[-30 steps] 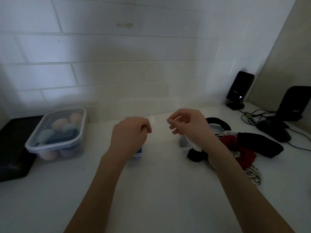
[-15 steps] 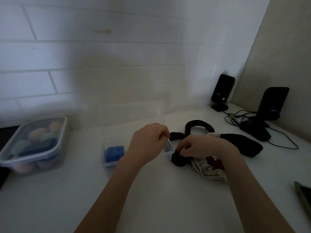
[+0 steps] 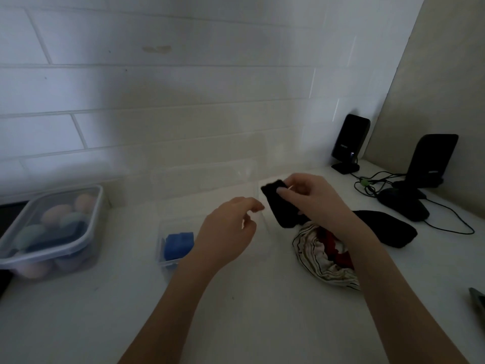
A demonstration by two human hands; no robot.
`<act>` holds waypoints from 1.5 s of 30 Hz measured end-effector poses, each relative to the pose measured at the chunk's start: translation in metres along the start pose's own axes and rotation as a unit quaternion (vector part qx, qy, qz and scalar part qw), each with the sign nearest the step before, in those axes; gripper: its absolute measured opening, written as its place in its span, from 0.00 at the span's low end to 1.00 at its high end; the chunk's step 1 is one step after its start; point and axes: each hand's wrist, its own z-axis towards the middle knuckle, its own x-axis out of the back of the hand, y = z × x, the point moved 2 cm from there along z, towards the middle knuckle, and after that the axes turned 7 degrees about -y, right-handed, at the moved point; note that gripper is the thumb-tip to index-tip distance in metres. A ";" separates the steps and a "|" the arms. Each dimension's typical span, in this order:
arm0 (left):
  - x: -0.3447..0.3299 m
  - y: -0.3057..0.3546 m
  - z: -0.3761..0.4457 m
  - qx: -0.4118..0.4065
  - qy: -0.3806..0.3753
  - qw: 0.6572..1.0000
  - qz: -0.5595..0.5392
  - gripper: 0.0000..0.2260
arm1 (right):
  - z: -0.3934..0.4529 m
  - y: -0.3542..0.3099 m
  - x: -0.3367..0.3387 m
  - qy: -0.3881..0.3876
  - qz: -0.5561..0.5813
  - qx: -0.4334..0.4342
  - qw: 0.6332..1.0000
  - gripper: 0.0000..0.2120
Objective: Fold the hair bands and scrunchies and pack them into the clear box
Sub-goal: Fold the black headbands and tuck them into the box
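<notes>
Two hands are working above a white counter (image 3: pixel 262 324). Her right hand (image 3: pixel 315 198) is pinching a folded black hair band (image 3: pixel 280 206) beside the clear box (image 3: pixel 168 232); her left hand (image 3: pixel 228 229) is hovering, relaxed and holding nothing, over it. Keeping the fold pinched while lowering it in should help.

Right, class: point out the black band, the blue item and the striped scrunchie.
black band (image 3: pixel 282 206), head view, middle of its cloth
blue item (image 3: pixel 178 244), head view, its top face
striped scrunchie (image 3: pixel 319 261), head view, its gathered cloth
</notes>
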 end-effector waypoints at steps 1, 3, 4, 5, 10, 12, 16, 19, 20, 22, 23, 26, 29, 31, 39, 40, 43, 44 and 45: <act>0.000 0.000 0.001 -0.003 0.004 1.000 -0.024 0.16 | -0.001 -0.006 -0.001 0.011 0.054 0.010 0.998 0.05; 0.000 0.003 0.002 -0.007 0.009 0.996 -0.085 0.23 | -0.003 -0.018 -0.007 -0.001 0.180 0.027 0.983 0.03; 0.001 0.004 0.002 -0.012 0.012 0.993 -0.114 0.26 | -0.003 -0.024 -0.011 -0.015 0.245 0.031 0.969 0.04; 0.003 0.006 0.002 -0.017 0.016 0.990 -0.139 0.28 | -0.004 -0.028 -0.013 -0.028 0.299 0.031 0.953 0.05; 0.011 0.012 -0.002 -0.035 0.098 0.962 -0.251 0.34 | -0.010 -0.041 -0.024 -0.096 0.429 0.019 0.898 0.11; 0.016 0.010 -0.003 -0.014 0.137 0.948 -0.286 0.40 | -0.011 -0.043 -0.024 -0.098 0.436 0.007 0.895 0.09; 0.018 0.008 -0.004 -0.032 0.090 0.965 -0.244 0.57 | -0.014 -0.042 -0.022 -0.110 0.394 -0.038 0.912 0.06; 0.014 0.013 -0.006 -0.064 0.065 0.978 -0.188 0.47 | -0.017 -0.042 -0.021 -0.129 0.396 -0.064 0.907 0.04; 0.013 0.014 -0.006 -0.068 0.062 0.977 -0.192 0.41 | -0.017 -0.042 -0.021 -0.122 0.404 -0.067 0.904 0.05; 0.014 0.015 -0.005 -0.062 0.059 0.970 -0.229 0.31 | -0.016 -0.041 -0.020 -0.105 0.424 -0.060 0.898 0.10; 0.015 0.015 -0.004 -0.057 0.059 0.964 -0.253 0.26 | -0.015 -0.041 -0.020 -0.100 0.437 -0.049 0.892 0.11; 0.016 0.014 -0.003 -0.032 0.071 0.944 -0.319 0.16 | -0.015 -0.042 -0.019 -0.106 0.460 -0.007 0.882 0.14; 0.018 0.013 -0.002 -0.003 0.079 0.923 -0.376 0.15 | -0.015 -0.041 -0.018 -0.103 0.420 0.032 0.901 0.14; 0.019 0.014 -0.001 0.006 0.077 0.900 -0.429 0.12 | -0.015 -0.043 -0.019 -0.092 0.372 0.053 0.922 0.15; 0.022 0.021 -0.005 -0.004 0.064 0.904 -0.422 0.05 | -0.010 -0.042 -0.025 -0.012 0.156 0.084 0.984 0.12; 0.022 0.022 -0.005 -0.008 0.063 0.905 -0.420 0.05 | -0.011 -0.044 -0.026 -0.014 0.147 0.096 0.984 0.09; 0.023 0.024 -0.006 -0.009 0.053 0.902 -0.429 0.06 | -0.013 -0.051 -0.024 0.022 0.130 0.130 0.983 0.08; 0.024 0.024 -0.006 -0.007 0.043 0.900 -0.435 0.06 | -0.013 -0.053 -0.023 0.038 0.130 0.135 0.982 0.08; 0.024 0.024 -0.007 -0.005 0.027 0.898 -0.440 0.05 | -0.014 -0.054 -0.022 0.052 0.146 0.137 0.978 0.09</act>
